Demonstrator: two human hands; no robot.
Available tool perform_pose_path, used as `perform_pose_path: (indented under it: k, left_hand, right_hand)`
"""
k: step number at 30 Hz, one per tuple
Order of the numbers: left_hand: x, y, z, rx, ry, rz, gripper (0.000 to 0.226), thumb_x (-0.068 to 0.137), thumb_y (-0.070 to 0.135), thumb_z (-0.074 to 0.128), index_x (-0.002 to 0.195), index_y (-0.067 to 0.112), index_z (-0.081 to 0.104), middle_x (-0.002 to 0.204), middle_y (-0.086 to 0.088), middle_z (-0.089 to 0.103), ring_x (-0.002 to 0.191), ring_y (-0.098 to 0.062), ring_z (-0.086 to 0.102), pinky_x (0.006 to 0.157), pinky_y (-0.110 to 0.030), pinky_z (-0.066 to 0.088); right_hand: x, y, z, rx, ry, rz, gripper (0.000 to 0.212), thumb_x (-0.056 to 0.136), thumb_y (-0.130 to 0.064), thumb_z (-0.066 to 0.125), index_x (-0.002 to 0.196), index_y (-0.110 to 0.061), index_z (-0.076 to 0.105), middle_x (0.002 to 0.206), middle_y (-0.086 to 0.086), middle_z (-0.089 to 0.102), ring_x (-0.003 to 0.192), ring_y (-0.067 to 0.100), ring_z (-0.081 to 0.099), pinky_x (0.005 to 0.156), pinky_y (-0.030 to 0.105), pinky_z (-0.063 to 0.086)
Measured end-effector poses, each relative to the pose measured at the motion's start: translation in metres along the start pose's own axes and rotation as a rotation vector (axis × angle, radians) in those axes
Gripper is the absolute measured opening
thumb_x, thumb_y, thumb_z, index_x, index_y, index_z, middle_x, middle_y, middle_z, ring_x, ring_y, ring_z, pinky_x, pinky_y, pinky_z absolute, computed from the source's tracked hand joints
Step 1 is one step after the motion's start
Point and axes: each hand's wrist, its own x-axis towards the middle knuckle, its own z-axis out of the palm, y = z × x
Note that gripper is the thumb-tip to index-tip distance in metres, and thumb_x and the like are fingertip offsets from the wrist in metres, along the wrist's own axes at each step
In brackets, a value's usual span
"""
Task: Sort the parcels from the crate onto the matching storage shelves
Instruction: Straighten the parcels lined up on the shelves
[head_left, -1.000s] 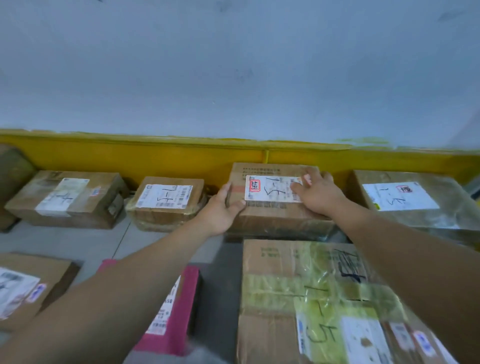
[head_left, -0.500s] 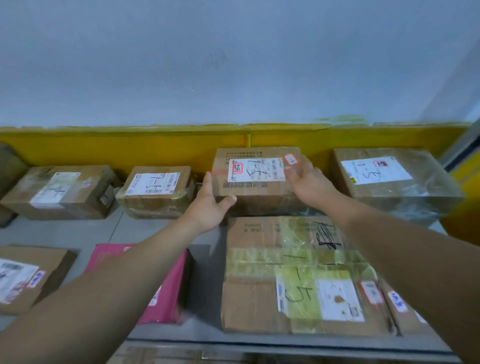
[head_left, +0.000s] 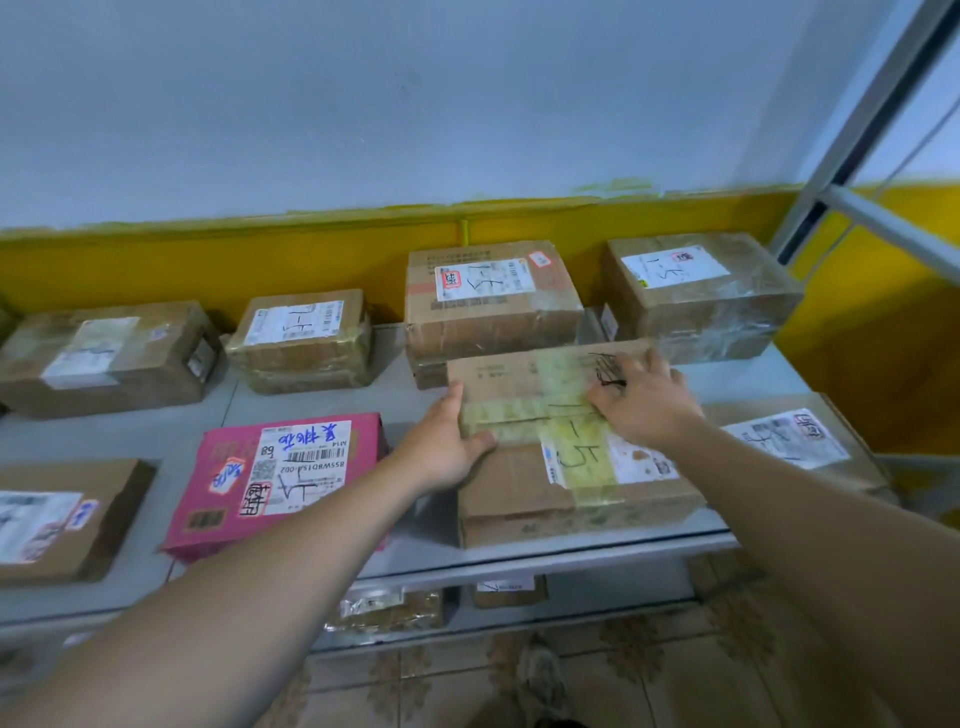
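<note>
Fingers of the left hand (head_left: 444, 449) run along the left edge and its thumb hooks over the top of the wide, flat brown cardboard parcel (head_left: 519, 483), grasping it. The right hand (head_left: 641, 402) lies unclenched on the lid, fingers spread flat. The parcel is banded with yellowish tape and inked "1-5". It sits at the front of the grey metal shelf (head_left: 311, 400), just in front of a taller brown labelled box (head_left: 488, 312).

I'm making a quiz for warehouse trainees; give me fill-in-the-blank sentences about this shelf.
The right hand rests on the taped box, on its ___ face.
The left hand holds that box at its ___ edge.
The neighbouring parcel to its left is ___.
Missing words: top; left; pink.
</note>
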Motion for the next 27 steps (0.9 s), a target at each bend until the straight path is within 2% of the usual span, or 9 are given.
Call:
perform_pose_path:
  k: [4, 7, 11, 13, 17, 21, 24, 26, 27]
  left_hand:
    - [-0.007, 0.0, 0.0, 0.029, 0.0, 0.005, 0.086, 0.094, 0.046, 0.055, 0.156, 0.024, -0.001, 0.161, 0.0, 0.017, 0.142, -0.021, 0.03, 0.113, -0.031, 0.027]
    - [-0.005, 0.001, -0.006, 0.044, -0.008, 0.0, 0.088, 0.092, 0.047, 0.058, 0.156, 0.022, 0.003, 0.16, 0.0, 0.02, 0.142, -0.021, 0.032, 0.113, -0.031, 0.028]
    - [0.008, 0.008, -0.027, 0.027, 0.143, -0.005, 0.086, 0.091, 0.046, 0.06, 0.155, 0.018, 0.01, 0.161, -0.004, 0.017, 0.145, -0.023, 0.024, 0.115, -0.032, 0.021]
    - [0.024, 0.011, -0.043, -0.011, 0.221, -0.033, 0.083, 0.09, 0.045, 0.061, 0.155, 0.02, 0.016, 0.159, -0.006, 0.021, 0.143, -0.024, 0.027, 0.116, -0.036, 0.024]
    - [0.059, 0.018, -0.066, -0.081, 0.308, -0.09, 0.071, 0.089, 0.044, 0.061, 0.149, 0.027, 0.028, 0.149, -0.004, 0.037, 0.13, -0.026, 0.044, 0.109, -0.045, 0.037]
    - [0.094, 0.028, -0.075, -0.132, 0.334, -0.17, 0.073, 0.094, 0.044, 0.055, 0.154, 0.028, 0.017, 0.156, -0.006, 0.027, 0.136, -0.029, 0.038, 0.11, -0.041, 0.033]
    - [0.113, 0.033, -0.073, -0.127, 0.325, -0.246, 0.07, 0.098, 0.044, 0.047, 0.156, 0.027, 0.011, 0.158, -0.005, 0.026, 0.14, -0.029, 0.034, 0.11, -0.04, 0.032]
    - [0.118, 0.033, -0.07, -0.089, 0.337, -0.259, 0.068, 0.1, 0.042, 0.045, 0.156, 0.025, 0.011, 0.158, -0.006, 0.028, 0.139, -0.029, 0.035, 0.11, -0.038, 0.032]
    - [0.118, 0.033, -0.069, -0.073, 0.34, -0.262, 0.067, 0.1, 0.042, 0.045, 0.156, 0.024, 0.011, 0.158, -0.007, 0.028, 0.139, -0.029, 0.035, 0.11, -0.038, 0.032]
  right_hand:
    - [-0.006, -0.002, 0.005, -0.017, 0.017, 0.011, 0.074, 0.096, -0.064, 0.031, 0.156, -0.024, 0.017, 0.165, 0.009, 0.004, 0.144, 0.039, 0.018, 0.114, 0.053, 0.025]
    - [-0.003, -0.004, 0.001, -0.029, 0.002, 0.019, 0.076, 0.095, -0.065, 0.033, 0.156, -0.023, 0.018, 0.164, 0.01, 0.007, 0.144, 0.04, 0.02, 0.114, 0.053, 0.026]
    - [0.014, -0.012, -0.01, -0.025, 0.079, -0.021, 0.078, 0.095, -0.065, 0.034, 0.157, -0.023, 0.014, 0.164, 0.01, 0.012, 0.149, 0.034, 0.012, 0.119, 0.051, 0.016]
    - [0.031, -0.021, -0.019, 0.031, 0.097, -0.056, 0.078, 0.095, -0.063, 0.037, 0.157, -0.023, 0.012, 0.163, 0.009, 0.013, 0.15, 0.032, 0.012, 0.12, 0.051, 0.017]
    - [0.071, -0.046, -0.036, 0.163, 0.072, -0.143, 0.076, 0.096, -0.058, 0.043, 0.156, -0.019, 0.015, 0.159, 0.011, 0.021, 0.145, 0.034, 0.022, 0.114, 0.049, 0.027]
    - [0.114, -0.069, -0.045, 0.23, 0.012, -0.203, 0.074, 0.096, -0.055, 0.044, 0.155, -0.02, 0.016, 0.15, 0.017, 0.03, 0.133, 0.04, 0.04, 0.106, 0.046, 0.036]
    - [0.137, -0.079, -0.046, 0.304, -0.054, -0.223, 0.073, 0.098, -0.051, 0.046, 0.157, -0.03, 0.009, 0.149, 0.017, 0.031, 0.118, 0.038, 0.053, 0.093, 0.039, 0.041]
    - [0.145, -0.08, -0.043, 0.29, -0.076, -0.247, 0.076, 0.099, -0.05, 0.045, 0.158, -0.031, 0.001, 0.146, 0.019, 0.037, 0.106, 0.036, 0.058, 0.087, 0.036, 0.042]
    - [0.147, -0.079, -0.041, 0.266, -0.08, -0.256, 0.077, 0.099, -0.05, 0.044, 0.158, -0.03, -0.001, 0.144, 0.02, 0.039, 0.106, 0.036, 0.058, 0.087, 0.037, 0.042]
